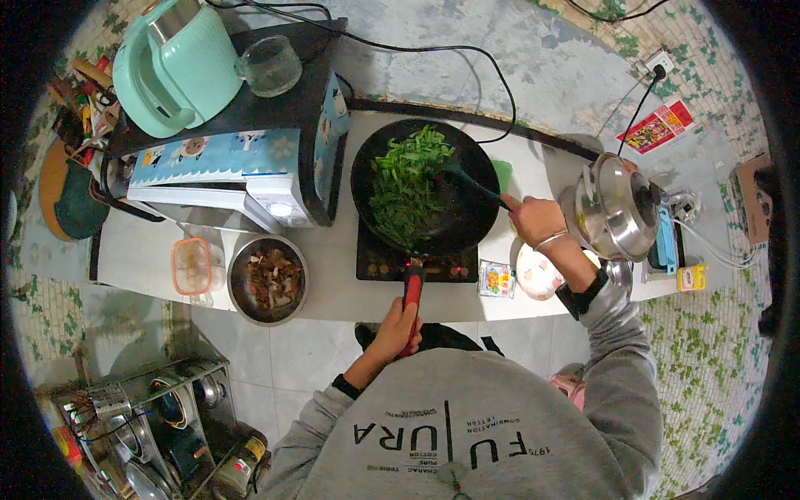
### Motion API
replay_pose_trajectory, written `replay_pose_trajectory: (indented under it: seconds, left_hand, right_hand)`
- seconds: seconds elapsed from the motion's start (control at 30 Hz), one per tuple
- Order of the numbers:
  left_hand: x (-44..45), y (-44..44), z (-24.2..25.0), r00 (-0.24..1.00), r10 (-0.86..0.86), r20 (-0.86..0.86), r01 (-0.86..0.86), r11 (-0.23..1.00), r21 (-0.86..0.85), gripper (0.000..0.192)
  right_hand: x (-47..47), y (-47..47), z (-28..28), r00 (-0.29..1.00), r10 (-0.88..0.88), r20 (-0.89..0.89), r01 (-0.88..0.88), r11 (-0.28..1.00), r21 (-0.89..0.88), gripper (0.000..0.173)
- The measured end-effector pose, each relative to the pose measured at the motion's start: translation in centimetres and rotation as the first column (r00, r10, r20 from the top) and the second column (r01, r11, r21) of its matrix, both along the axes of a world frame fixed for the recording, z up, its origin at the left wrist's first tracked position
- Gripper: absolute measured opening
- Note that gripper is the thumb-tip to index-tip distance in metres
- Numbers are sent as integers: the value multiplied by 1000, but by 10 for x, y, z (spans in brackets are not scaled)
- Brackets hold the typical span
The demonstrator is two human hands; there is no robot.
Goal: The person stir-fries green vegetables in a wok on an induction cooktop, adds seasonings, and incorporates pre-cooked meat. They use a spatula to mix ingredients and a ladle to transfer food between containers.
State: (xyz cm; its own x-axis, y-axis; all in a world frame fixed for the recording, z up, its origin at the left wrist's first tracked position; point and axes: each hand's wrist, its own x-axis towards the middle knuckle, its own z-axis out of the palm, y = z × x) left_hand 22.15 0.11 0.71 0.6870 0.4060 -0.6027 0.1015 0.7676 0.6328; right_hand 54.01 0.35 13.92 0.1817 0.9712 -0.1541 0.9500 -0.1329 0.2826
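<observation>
A black frying pan (pixel 465 212) with chopped green vegetables (pixel 409 181) heaped in its left half sits on a black induction cooktop (pixel 375 265). My left hand (pixel 397 328) is closed around the pan's red and black handle (pixel 412 294), which points toward me. In my right hand (pixel 537 220) is the dark spatula (pixel 478 187); its head reaches into the pan at the edge of the greens, partly hidden there. To the left of the cooktop stands a metal bowl (pixel 303 281) of cooked, browned pieces, probably meat.
A white microwave (pixel 275 200) under a black rack stands left, with a mint-green kettle (pixel 206 75) and glass jar (pixel 270 65) above. An orange-lidded container (pixel 192 265) is near the left bowl. At right are a seasoning packet (pixel 497 279), a patterned plate (pixel 536 275) and a lidded steel pot (pixel 619 206).
</observation>
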Motion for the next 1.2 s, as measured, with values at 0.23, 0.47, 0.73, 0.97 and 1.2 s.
replay_pose_trajectory:
  seconds: [0.23,0.47,0.73,0.97,1.2]
  left_hand:
    - [-4,2,-1,998,-48,-40,52,992,113,28]
    - [-6,2,0,998,-39,-57,46,990,131,26]
    - [-6,5,5,998,-39,-58,47,990,136,27]
    - [0,2,6,997,-44,-58,51,992,112,27]
    - [-6,5,2,997,-42,-59,49,990,133,25]
  right_hand:
    - [41,25,-5,699,-273,-661,363,932,-1,33]
    - [-14,66,-31,869,140,-474,-120,990,73,31]
    - [-57,-33,91,937,345,52,-346,938,3,31]
    - [-83,-45,48,995,104,-9,-103,962,-253,37]
    - [15,-18,20,949,-159,-271,212,960,181,31]
